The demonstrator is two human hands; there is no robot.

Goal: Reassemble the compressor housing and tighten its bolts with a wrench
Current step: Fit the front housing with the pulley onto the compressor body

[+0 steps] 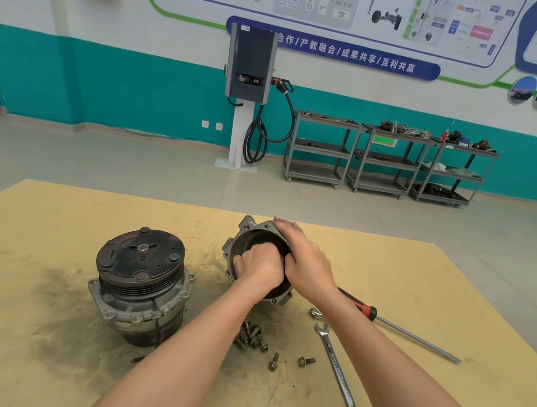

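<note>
The open compressor housing shell [246, 234], a grey metal cup with a dark inside, lies tilted on the yellow table. My left hand [258, 264] reaches into its mouth with the fingers curled inside; what they hold is hidden. My right hand [301, 257] grips the shell's right rim and outer wall. The compressor body with its black pulley [138, 275] stands upright to the left. Several bolts [253, 335] lie loose in front of the shell. An open-end wrench [339, 375] lies to the right of the bolts.
A screwdriver [412, 335] with a red and black handle lies to the right, partly under my right forearm. A second small wrench end [315, 313] shows beside it. Dark grease stains [60, 283] mark the table [58, 213]. Grey carts stand by the far wall.
</note>
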